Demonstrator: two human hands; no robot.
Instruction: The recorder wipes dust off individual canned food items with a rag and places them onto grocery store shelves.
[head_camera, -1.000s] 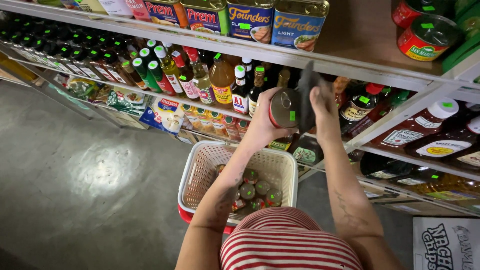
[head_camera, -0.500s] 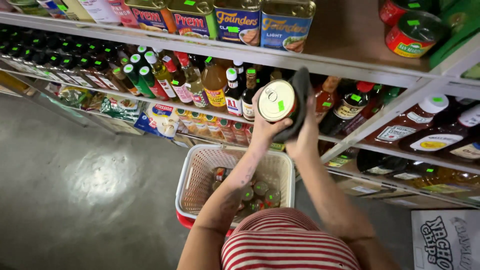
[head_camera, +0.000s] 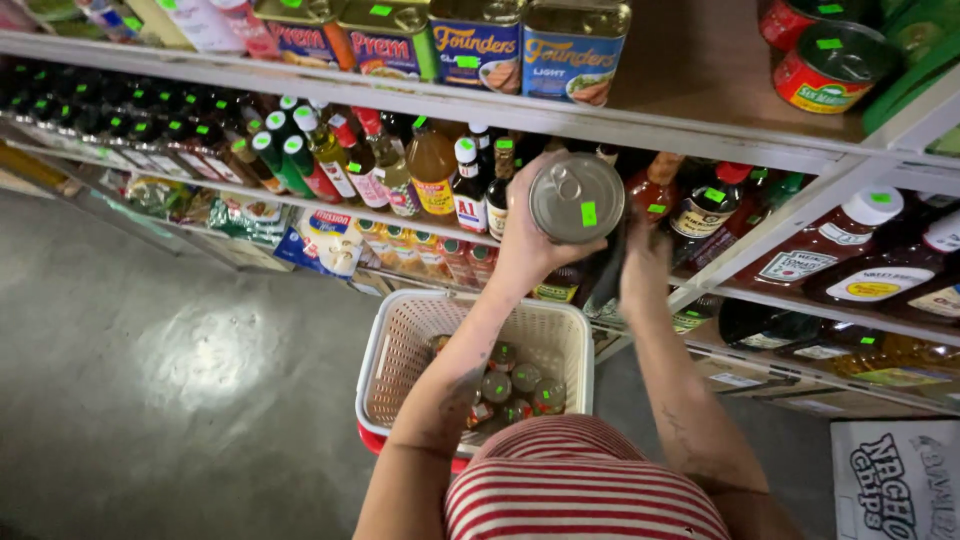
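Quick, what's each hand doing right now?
Left hand: closed around a round silver can with a pull-tab lid, held up.
Right hand: holding a dark cloth against the can's side; its grip cannot be told for sure.

This is a grocery shop aisle. White shelves (head_camera: 640, 125) run from nine o'clock to three o'clock, packed with goods in rows: tinned meat cans (head_camera: 480, 45) at twelve o'clock, sauce and oil bottles (head_camera: 400, 170) on the tier below, ketchup bottles (head_camera: 810, 255) at three o'clock. Small green price stickers (head_camera: 588, 213) mark the items. A plastic shopping basket (head_camera: 400, 350) holding small jars (head_camera: 510, 385) sits at six o'clock above a bare concrete floor (head_camera: 150, 380).
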